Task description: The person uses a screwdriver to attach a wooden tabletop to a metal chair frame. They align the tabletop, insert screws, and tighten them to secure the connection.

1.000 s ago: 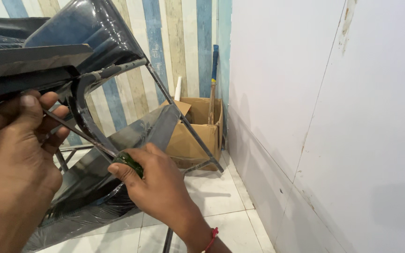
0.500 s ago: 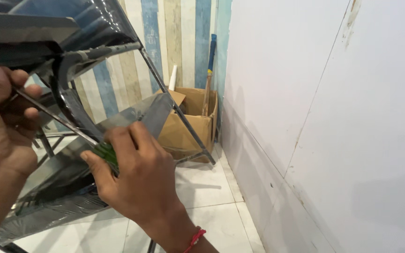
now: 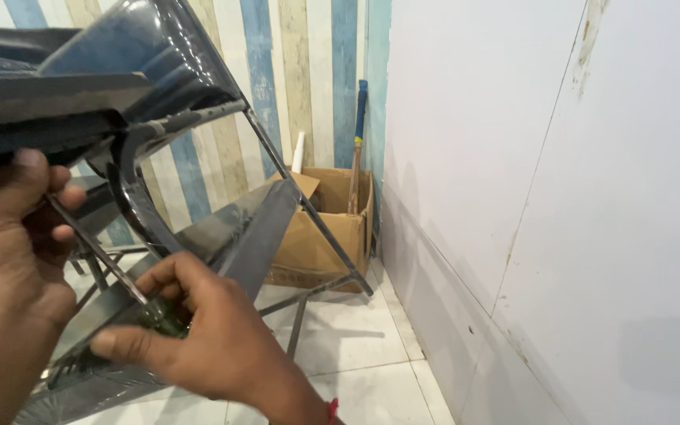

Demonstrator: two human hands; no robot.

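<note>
Now right hand (image 3: 214, 346) lower on green-handled screwdriver (image 3: 163, 319), left hand (image 3: 9, 267) unmoved

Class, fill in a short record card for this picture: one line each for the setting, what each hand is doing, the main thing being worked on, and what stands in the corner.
Setting: white tiled floor, striped wall, plain white wall at right
Left hand: grip on the dark metal chair frame near the screwdriver's tip
Right hand: grip closed on the green-handled screwdriver
Main thing: tilted dark chair with shiny seat
Corner: open cardboard box holding a long-handled tool
</note>
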